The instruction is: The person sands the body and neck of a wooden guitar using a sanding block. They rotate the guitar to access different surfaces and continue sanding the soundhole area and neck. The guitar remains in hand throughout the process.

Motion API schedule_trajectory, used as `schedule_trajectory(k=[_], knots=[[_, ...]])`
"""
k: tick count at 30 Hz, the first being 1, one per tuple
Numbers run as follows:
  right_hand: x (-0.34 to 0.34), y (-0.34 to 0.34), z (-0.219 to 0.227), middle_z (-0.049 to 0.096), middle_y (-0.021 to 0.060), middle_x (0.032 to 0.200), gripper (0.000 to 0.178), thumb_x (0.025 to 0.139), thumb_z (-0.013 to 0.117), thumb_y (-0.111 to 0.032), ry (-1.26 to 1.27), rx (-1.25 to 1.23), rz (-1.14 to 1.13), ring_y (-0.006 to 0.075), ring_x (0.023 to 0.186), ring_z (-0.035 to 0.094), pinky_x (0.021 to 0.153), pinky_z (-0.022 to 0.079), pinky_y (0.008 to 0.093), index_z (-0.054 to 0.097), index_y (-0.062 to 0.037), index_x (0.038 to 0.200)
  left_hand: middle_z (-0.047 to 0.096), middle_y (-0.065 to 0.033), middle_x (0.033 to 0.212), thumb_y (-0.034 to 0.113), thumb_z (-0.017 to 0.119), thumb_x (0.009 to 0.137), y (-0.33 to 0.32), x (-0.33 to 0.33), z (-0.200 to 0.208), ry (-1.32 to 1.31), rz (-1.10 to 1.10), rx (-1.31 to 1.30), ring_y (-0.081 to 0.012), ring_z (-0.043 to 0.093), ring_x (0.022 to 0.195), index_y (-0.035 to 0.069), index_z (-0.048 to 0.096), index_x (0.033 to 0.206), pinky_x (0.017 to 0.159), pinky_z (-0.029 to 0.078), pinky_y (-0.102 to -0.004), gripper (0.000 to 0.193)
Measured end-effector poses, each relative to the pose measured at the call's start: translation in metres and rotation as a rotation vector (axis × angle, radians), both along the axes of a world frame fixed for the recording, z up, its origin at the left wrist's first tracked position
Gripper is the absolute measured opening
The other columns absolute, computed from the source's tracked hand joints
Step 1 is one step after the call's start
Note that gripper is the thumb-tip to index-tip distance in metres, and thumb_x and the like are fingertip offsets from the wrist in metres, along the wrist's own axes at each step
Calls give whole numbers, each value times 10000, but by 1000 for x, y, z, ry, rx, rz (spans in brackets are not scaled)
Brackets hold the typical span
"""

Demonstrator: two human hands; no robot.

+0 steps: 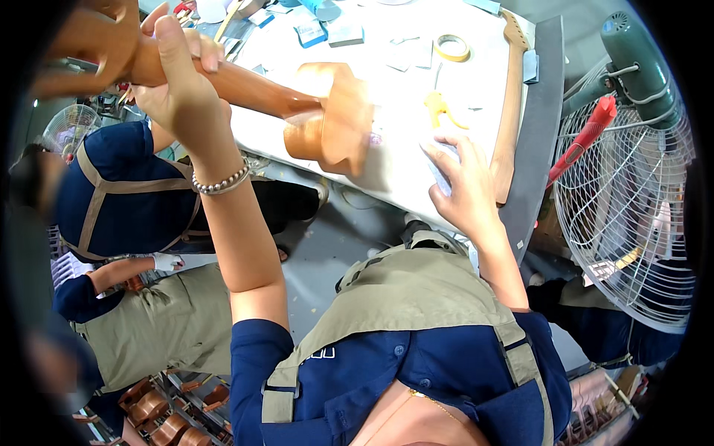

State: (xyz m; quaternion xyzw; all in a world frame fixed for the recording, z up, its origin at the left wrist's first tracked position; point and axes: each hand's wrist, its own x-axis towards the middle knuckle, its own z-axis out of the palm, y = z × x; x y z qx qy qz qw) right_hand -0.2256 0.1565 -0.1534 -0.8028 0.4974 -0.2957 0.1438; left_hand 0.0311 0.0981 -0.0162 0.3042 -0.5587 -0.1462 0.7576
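My left hand [178, 78], raised at the upper left, is wrapped around the slim neck of a brown wooden guitar [253, 91]. The guitar's broad cut-out part runs out of view at the upper left. Its other end, wide and wavy-edged, is motion-blurred above the near edge of the white-topped table [401, 89]. To the right, my right hand [468, 182] is over the table with a pale blue-grey piece of sandpaper [439, 177] between thumb and fingers. Just beyond it lies a yellow tool [440, 108], its kind unclear.
A pale wooden guitar neck [509, 111] lies along the table's right side. A tape roll [452, 48] and small boxes [345, 33] sit farther back. A large caged fan [625, 186] stands right. Co-workers [134, 193] are close on the left; wooden parts [171, 431] fill a rack.
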Motion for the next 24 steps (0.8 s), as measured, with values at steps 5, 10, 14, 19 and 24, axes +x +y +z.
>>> schedule_trajectory(k=[5,10,14,19,24], knots=[[5,-1,-7,509,66,1139,546,579,650,-19,6,-24,7,277,957,495,813,456,364,611,-130,1113,452,7,581,158,540,902,14,-1,-6,-49,-67,13,-62,425,464,-44,539,1055,513,395,-225,254],[14,-3,-7,507,77,1141,555,574,651,-17,6,-26,31,289,976,495,824,454,368,605,-128,1116,459,4,574,130,564,877,13,2,-6,-9,-8,32,-65,431,461,-64,569,945,492,382,-224,206],[26,-12,1,505,94,1141,563,578,626,-14,-17,-98,84,305,1002,489,843,441,380,598,-135,1127,463,4,568,109,563,872,12,4,-9,-10,-51,-10,-61,426,453,-62,572,928,472,372,-224,180],[70,-46,29,502,96,1143,553,591,607,-14,8,-303,215,286,1002,485,798,437,366,609,-165,1123,472,8,556,127,563,876,3,2,-7,-76,-106,-39,-51,438,448,-40,596,938,463,377,-210,181],[82,-64,34,489,70,1159,568,581,646,-40,205,-436,282,243,918,480,719,437,333,598,-153,1135,483,17,554,154,576,875,-12,2,-8,-143,-95,-51,-42,449,453,-41,615,956,470,373,-192,215]])
